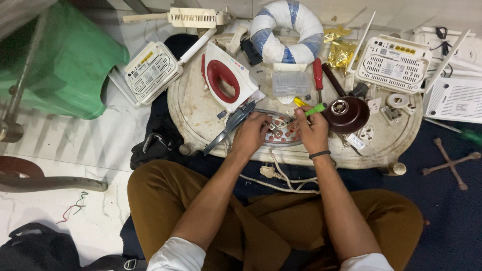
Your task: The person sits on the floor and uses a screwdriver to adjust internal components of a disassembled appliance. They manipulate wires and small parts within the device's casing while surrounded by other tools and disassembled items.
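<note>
Keep the soleplate point(281, 131) pinned flat at the tabletop's point(196, 113) near edge and the screwdriver point(307, 112) square to its screw. Both forearms reach forward from the lap. The left hand point(249, 133) presses curled on the plate; the right hand point(312, 131) grips the green handle, its tip probably seated.

Even, soft indoor light from overhead, with sharp focus in the middle.

The pale tabletop point(201, 113) and white marble floor point(100, 150) come up bright without burning out; a small gleam sits on the dark brown dome point(346, 114). Shadows are faint and short, pooling under the tabletop rim and around the black bag point(35, 248) at lower left. The wide lens bends straight edges near the corners, where detail softens slightly.
</note>
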